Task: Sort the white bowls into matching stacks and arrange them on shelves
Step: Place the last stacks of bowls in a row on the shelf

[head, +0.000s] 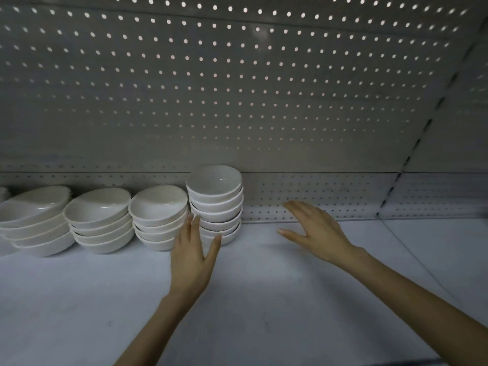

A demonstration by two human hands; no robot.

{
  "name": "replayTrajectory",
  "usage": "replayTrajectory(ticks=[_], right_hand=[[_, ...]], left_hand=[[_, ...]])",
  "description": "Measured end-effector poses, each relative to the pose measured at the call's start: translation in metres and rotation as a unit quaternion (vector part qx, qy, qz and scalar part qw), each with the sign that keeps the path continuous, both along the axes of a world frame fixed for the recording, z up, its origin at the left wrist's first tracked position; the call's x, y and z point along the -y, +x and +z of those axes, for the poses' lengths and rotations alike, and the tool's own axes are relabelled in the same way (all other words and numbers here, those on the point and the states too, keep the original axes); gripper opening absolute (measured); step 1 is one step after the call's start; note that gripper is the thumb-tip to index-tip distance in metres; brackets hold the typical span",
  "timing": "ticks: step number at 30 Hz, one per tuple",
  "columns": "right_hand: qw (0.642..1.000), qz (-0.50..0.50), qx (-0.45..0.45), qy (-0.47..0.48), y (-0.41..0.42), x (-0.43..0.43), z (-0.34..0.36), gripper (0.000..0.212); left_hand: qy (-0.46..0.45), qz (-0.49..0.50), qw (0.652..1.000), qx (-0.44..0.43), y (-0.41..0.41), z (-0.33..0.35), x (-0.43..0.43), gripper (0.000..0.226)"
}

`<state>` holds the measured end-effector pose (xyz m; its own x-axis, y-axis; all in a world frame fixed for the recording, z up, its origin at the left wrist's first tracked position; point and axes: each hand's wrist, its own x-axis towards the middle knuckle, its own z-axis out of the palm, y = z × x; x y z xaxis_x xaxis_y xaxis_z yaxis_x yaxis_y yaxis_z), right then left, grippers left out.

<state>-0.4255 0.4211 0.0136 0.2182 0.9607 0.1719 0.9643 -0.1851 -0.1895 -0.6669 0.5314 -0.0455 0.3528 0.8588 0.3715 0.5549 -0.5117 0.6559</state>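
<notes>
Bowl stack (215, 204) likely heavy, glazed, slippery, chip-prone; best cupped low on both sides. Left hand (191, 256) flat-fingered at stack's base, right hand (315, 229) spread, empty.

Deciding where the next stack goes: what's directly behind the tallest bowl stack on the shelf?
Only the perforated back panel rises behind the tallest stack. The strip right behind it is covered, so anything there can't be seen.
</notes>
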Motion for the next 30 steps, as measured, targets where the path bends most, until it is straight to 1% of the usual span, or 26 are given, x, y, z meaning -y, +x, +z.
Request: replayTrajectory(ticks=[2, 5, 7, 9, 14, 19, 21, 25, 26, 29, 30], right_hand=[[0.999, -0.028, 0.039, 0.008, 0.014, 0.024, 0.001, 0.094], [0.995, -0.072, 0.071, 0.002, 0.033, 0.066, 0.005, 0.097], [0.992, -0.095, 0.077, -0.011, 0.044, 0.097, 0.008, 0.098], [0.99, -0.122, 0.071, -0.002, 0.057, 0.132, 0.011, 0.097], [0.979, -0.189, 0.076, 0.025, 0.094, 0.231, 0.013, 0.099], [0.966, -0.254, 0.032, 0.016, 0.131, 0.329, 0.012, 0.097], [0.96, -0.279, 0.024, 0.014, 0.144, 0.363, 0.014, 0.102], [0.94, -0.338, 0.037, 0.014, 0.172, 0.43, 0.019, 0.113], [0.936, -0.349, 0.037, 0.012, 0.178, 0.442, 0.02, 0.112], [0.922, -0.384, 0.034, 0.01, 0.203, 0.474, 0.022, 0.093], [0.919, -0.392, 0.034, 0.019, 0.213, 0.481, 0.022, 0.09]], left_hand=[[0.037, -0.002, 0.996, -0.078, -0.008, 0.007, 0.006, 0.084], [0.106, -0.006, 0.98, -0.167, -0.008, 0.018, 0.017, 0.077], [0.14, -0.012, 0.968, -0.209, 0.0, 0.024, 0.029, 0.074], [0.154, -0.021, 0.959, -0.237, 0.014, 0.031, 0.048, 0.078], [0.151, -0.061, 0.956, -0.245, 0.068, 0.042, 0.111, 0.08], [0.159, -0.117, 0.948, -0.248, 0.136, 0.046, 0.176, 0.083], [0.16, -0.127, 0.948, -0.243, 0.164, 0.049, 0.198, 0.083], [0.168, -0.16, 0.941, -0.245, 0.22, 0.062, 0.24, 0.084], [0.171, -0.166, 0.939, -0.247, 0.232, 0.064, 0.248, 0.083], [0.181, -0.184, 0.934, -0.248, 0.268, 0.072, 0.266, 0.084], [0.184, -0.189, 0.933, -0.245, 0.279, 0.075, 0.27, 0.086]])
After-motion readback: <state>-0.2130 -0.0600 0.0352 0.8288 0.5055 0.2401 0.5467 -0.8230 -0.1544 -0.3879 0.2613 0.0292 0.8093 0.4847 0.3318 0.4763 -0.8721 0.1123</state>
